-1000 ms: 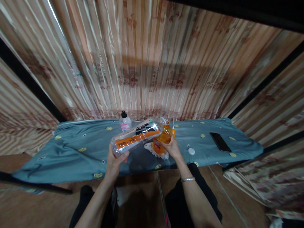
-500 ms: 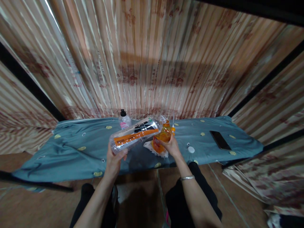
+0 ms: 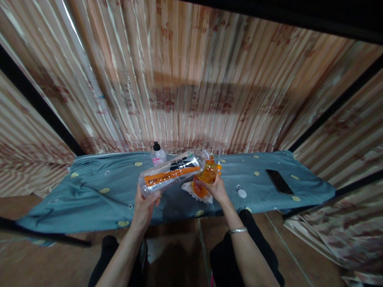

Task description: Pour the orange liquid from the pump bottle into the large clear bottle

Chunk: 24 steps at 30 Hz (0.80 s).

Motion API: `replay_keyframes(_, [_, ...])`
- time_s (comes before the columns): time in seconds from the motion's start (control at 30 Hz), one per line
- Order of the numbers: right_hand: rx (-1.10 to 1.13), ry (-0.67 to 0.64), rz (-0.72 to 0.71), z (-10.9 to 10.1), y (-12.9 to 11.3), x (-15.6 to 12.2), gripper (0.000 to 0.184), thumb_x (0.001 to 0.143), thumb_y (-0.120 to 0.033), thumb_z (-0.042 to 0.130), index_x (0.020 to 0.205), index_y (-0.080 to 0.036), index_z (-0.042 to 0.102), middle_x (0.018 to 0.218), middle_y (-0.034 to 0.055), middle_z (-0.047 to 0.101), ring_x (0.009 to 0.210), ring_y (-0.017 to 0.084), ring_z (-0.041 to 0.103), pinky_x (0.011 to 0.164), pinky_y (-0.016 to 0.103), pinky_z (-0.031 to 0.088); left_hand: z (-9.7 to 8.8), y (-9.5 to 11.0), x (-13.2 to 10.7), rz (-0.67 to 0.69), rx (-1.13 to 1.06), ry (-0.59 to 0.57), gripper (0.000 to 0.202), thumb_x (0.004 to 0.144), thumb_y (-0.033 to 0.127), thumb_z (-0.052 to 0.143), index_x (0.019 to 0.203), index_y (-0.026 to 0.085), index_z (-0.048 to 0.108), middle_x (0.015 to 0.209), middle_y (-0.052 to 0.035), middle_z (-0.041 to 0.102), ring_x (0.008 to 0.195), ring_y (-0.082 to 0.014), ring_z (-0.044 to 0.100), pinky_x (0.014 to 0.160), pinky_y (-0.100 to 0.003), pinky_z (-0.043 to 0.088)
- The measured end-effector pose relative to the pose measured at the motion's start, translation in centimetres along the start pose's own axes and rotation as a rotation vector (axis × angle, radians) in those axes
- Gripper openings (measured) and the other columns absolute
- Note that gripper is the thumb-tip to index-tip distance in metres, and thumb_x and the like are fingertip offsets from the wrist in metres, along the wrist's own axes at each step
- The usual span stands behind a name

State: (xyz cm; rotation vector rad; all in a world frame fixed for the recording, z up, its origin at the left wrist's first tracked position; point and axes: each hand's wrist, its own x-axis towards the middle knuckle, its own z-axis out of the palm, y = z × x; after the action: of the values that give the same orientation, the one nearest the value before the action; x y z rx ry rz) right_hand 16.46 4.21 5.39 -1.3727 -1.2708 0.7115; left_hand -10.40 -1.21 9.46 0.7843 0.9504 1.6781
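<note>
My left hand [image 3: 145, 203] grips the bottom end of a clear plastic bottle [image 3: 170, 174] with an orange and black label. The bottle is tipped nearly flat, its mouth against the top of a smaller orange bottle [image 3: 206, 175]. My right hand [image 3: 217, 189] is wrapped round the orange bottle, which stands on a white cloth [image 3: 191, 189] on the blue-covered table [image 3: 89, 191]. A white bottle cap [image 3: 242, 193] lies on the cover just right of my right hand.
A small clear bottle with a black cap [image 3: 157, 154] stands behind the tipped bottle. A dark phone [image 3: 279, 181] lies on the cover at the right. Striped curtains [image 3: 191, 79] hang behind and at both sides. My knees are under the table's near edge.
The tipped bottle and both hands hold almost the same pose; only the camera view has shifted slightly.
</note>
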Motion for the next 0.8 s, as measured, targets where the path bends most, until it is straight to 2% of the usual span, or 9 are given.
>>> replay_keyframes(0.27, [0.008,-0.001,-0.008,0.19,0.20,-0.09,0.073,0.059,-0.050,0.092,0.121,-0.023,0.062,0.122,0.0121,0.079,0.114,0.035,0.075,0.103,0.051,0.057,-0.18,-0.05,0.06,-0.006,-0.002,0.021,0.071,0.050,0.033,0.094,0.113,0.022,0.063,0.076,0.0029,0.066,0.055,-0.0106,0.055,0.044,-0.020,0.038])
replay_keyframes(0.53, [-0.031,0.010,0.010,0.19,-0.04,-0.19,0.075,0.058,-0.050,0.093,0.120,-0.023,0.063,0.122,0.0130,0.079,0.115,0.036,0.075,0.102,0.050,0.058,-0.37,0.53,0.04,0.008,0.003,-0.034,0.064,0.055,0.030,0.092,0.112,0.023,0.064,0.081,0.0031,0.066,0.056,-0.0097,0.054,0.046,-0.020,0.041])
replay_keyframes(0.8, [-0.021,-0.006,0.014,0.04,-0.06,-0.17,0.077,0.057,-0.051,0.093,0.121,-0.021,0.062,0.124,0.0151,0.078,0.119,0.037,0.073,0.106,0.051,0.056,-0.29,0.64,0.01,0.027,0.011,-0.020,0.072,0.055,0.031,0.092,0.121,0.023,0.065,0.083,0.0020,0.067,0.058,-0.0103,0.053,0.045,-0.021,0.040])
